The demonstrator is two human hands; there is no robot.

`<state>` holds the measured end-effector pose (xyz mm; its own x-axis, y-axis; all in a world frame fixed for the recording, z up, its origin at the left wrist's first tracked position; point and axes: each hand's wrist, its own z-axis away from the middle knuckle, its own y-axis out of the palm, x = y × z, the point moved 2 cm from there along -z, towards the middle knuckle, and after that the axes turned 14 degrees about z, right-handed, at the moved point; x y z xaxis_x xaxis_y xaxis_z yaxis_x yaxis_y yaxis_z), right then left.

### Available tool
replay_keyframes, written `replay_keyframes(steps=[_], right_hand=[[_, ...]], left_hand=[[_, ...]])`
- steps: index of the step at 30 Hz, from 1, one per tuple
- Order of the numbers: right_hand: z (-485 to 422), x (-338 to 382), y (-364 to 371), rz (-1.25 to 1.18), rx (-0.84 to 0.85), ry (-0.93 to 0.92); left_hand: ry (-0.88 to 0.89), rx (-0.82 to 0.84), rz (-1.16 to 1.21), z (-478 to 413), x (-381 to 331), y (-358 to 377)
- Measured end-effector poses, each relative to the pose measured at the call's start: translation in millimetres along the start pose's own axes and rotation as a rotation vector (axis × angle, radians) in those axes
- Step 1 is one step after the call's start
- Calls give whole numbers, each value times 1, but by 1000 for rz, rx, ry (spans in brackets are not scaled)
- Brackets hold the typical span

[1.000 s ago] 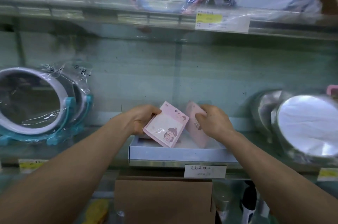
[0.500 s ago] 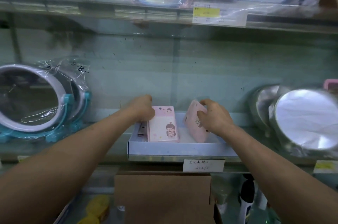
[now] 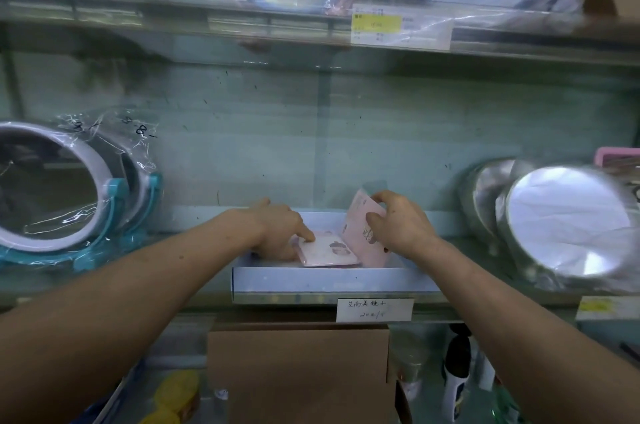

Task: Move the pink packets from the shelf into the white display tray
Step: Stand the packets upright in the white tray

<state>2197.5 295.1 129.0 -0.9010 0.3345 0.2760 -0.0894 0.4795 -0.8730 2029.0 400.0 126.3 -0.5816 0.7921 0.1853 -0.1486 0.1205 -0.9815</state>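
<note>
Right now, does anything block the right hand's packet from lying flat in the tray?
Yes, on its left: the flat packet, pressed by the left hand, lies beside the upright packet that the right hand grips in the white tray.

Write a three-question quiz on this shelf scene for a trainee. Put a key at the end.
1. True or false: the flat packet under the left hand lies inside the tray.
2. What does the right hand hold? A) a mirror B) a tilted packet C) a price tag
3. Fill in: the teal mirror stands to the ____ of the tray.
Key: 1 true; 2 B; 3 left.
</note>
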Motion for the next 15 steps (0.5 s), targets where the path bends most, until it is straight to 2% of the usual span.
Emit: replay_keyframes(steps=[4, 8, 11, 15], right_hand=[[-2, -3, -1, 9, -5, 21], [-5, -6, -6, 1, -40, 44], [-7, -8, -7, 7, -53, 47], [-6, -8, -5, 20, -50, 53]], left_hand=[[84, -234, 92, 2, 1, -13], [54, -514, 162, 6, 0, -42], [2, -560, 85, 12, 2, -54], [-62, -492, -5, 12, 2, -44]])
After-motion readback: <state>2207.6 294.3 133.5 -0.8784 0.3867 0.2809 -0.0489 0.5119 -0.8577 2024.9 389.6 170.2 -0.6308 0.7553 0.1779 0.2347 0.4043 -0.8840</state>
